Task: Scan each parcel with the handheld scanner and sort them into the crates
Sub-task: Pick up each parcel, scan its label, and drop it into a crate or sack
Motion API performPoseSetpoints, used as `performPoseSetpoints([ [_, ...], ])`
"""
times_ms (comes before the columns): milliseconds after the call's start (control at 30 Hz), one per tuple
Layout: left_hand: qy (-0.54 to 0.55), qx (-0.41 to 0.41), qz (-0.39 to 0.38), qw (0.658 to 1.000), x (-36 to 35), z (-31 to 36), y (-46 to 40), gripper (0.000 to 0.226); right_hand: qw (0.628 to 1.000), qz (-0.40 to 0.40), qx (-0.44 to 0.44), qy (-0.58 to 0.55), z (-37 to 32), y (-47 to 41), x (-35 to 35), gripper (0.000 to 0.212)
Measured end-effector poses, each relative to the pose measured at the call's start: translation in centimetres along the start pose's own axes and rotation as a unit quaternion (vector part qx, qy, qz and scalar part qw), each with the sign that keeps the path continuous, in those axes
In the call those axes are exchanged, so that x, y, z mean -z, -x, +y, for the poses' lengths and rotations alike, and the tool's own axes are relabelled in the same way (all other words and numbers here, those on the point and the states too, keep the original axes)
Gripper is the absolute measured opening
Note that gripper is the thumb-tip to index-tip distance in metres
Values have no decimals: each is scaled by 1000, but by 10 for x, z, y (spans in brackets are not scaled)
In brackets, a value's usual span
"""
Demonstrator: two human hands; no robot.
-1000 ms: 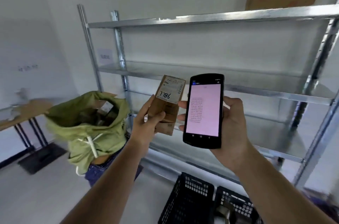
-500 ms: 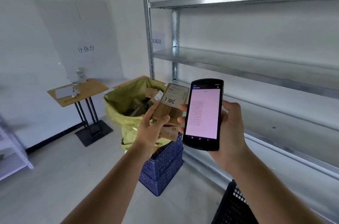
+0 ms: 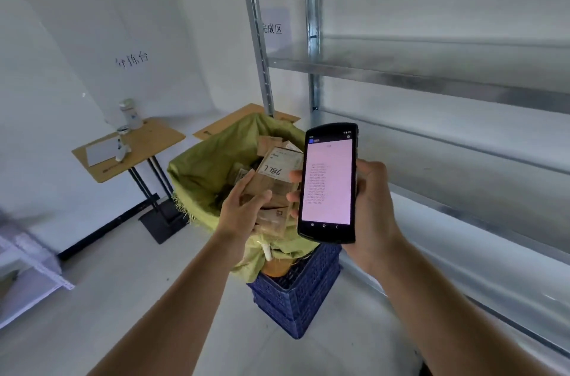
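Observation:
My left hand (image 3: 243, 211) grips a small brown cardboard parcel (image 3: 276, 187) whose white label carries a handwritten number. Just to its right, my right hand (image 3: 371, 206) holds the black handheld scanner (image 3: 329, 183) upright, its pink screen showing a list of text and facing me. Parcel and scanner sit side by side at chest height. Behind them stands a yellow-green sack (image 3: 203, 172) with several more brown parcels (image 3: 268, 144) inside, resting on stacked blue crates (image 3: 302, 292).
A metal shelving rack (image 3: 431, 82) runs along the right wall, with a paper sign (image 3: 273, 27) on its post. A small wooden table (image 3: 138, 150) with a bottle, paper and small items stands at the left wall. Grey floor lies in front.
My view has swung left and down: the black crates at the bottom have left the frame, the sack and blue crates now sit centred. Both hands keep the parcel and scanner together.

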State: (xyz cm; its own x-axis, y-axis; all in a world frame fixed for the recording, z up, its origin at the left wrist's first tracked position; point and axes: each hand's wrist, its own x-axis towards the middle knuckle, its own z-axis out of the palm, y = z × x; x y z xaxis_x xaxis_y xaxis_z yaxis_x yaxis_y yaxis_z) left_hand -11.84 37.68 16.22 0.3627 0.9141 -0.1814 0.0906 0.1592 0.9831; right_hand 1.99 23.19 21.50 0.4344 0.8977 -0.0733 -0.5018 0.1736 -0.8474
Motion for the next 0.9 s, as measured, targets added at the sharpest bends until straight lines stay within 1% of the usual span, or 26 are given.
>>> performPoseSetpoints([
  [133, -40, 29, 6, 999, -9, -10, -89, 59, 1000, 24, -19, 0, 4, -72, 17, 61],
  [300, -48, 89, 0, 995, -21, -22, -175, 50, 997, 66, -37, -1, 1, -139, 31, 58],
  [500, -84, 139, -66, 985, -19, -57, -256, 52, 994, 101, -39, 3, 20, -207, 34, 61],
  [600, -164, 121, -111, 973, -14, -73, -289, 58, 991, 125, -39, 8, 33, -229, 28, 60],
  [667, -230, 95, -120, 961, -13, -75, -311, 59, 989, 144, -35, 14, 41, -242, 23, 60],
  [700, -246, 79, -122, 958, -14, -71, -320, 57, 987, 156, -33, 16, 44, -248, 19, 60],
  [767, -241, 44, -151, 958, -19, -58, -336, 53, 984, 176, -26, 13, 49, -259, 10, 60],
  [900, -159, 5, -247, 956, -46, -22, -349, 47, 977, 214, 2, 9, 53, -269, -3, 59],
])
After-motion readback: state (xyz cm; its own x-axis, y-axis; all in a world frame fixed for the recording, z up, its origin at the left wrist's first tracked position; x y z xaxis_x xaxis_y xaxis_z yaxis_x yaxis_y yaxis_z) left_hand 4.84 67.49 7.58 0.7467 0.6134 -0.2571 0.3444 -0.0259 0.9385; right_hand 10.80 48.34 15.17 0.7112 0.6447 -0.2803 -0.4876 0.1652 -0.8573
